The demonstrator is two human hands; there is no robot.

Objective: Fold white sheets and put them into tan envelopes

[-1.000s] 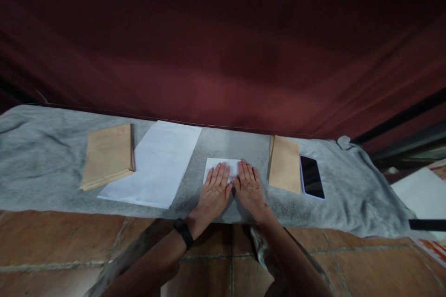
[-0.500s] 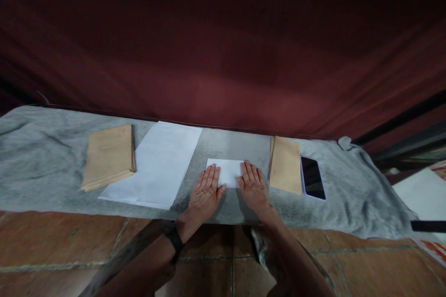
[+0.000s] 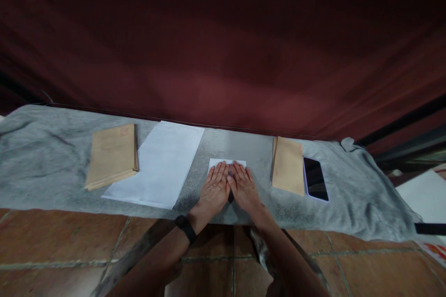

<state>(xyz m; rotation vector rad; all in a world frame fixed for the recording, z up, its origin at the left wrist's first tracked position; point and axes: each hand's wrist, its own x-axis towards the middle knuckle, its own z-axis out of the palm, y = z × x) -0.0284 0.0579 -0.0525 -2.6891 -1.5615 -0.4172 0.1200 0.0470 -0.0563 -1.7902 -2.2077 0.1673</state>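
Note:
A small folded-looking white paper (image 3: 228, 161) lies on the grey cloth, mostly covered by my hands, with its far edge showing past the fingertips. My left hand (image 3: 214, 188) presses flat on its left part, fingers stretched out. Flat on the right part rests my right hand (image 3: 243, 188), its fingers also extended. The two hands nearly meet at the middle, thumbs touching or almost touching. Left of them is a large white paper sheet (image 3: 162, 164). To the right lies a small stack of brown envelopes (image 3: 288, 165).
A thicker stack of brown envelopes (image 3: 113, 155) overlaps the large sheet's left edge. A phone (image 3: 315, 179) lies beside the right envelopes. The grey cloth (image 3: 362, 195) is wrinkled at both ends. Behind hangs a dark red curtain (image 3: 223, 79); tiled floor (image 3: 62, 236) shows in front.
Both hands have slid inward over the small white paper, from its left and right sides to its middle. The paper stays in about the same place.

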